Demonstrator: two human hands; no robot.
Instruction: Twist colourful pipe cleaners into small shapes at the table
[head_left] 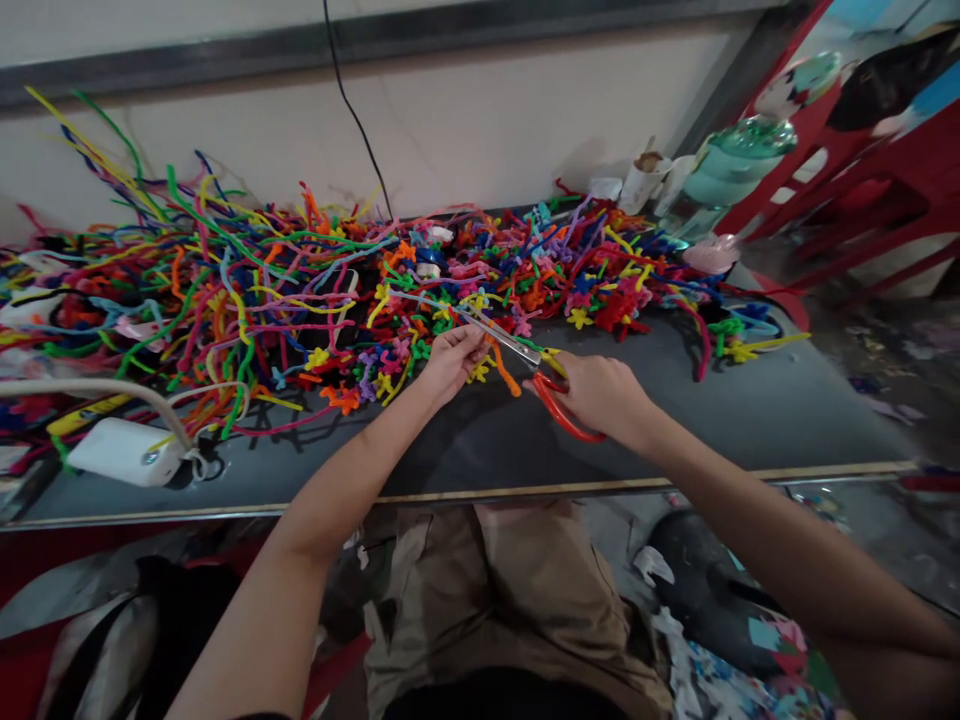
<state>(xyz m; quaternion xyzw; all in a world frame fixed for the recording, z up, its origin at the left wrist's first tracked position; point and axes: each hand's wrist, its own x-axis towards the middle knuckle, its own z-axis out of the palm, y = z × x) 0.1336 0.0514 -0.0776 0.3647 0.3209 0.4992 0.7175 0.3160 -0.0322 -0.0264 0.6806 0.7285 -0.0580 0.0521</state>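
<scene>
My right hand (607, 395) grips a pair of scissors (517, 347) with orange-red handles, the metal blades pointing left and slightly parted. A yellow-green pipe cleaner end (553, 362) shows beside its fingers. Just below the blades, my left hand (454, 362) is closed in a pinch, seemingly on a pipe cleaner mostly hidden by the fingers. An orange pipe cleaner (507, 372) hangs or lies close to those fingertips; I cannot tell whether it is the held one. Behind both hands spreads a heap of coloured pipe cleaners (285, 270), some twisted into small flower shapes (341, 400).
The dark table (675, 400) has a pale front edge near my lap. A white power adapter (127, 452) with a cable lies at the left. Back right stand a paper cup (643, 182) and a greenish plastic container (731, 165). Red chairs (885, 200) are beyond.
</scene>
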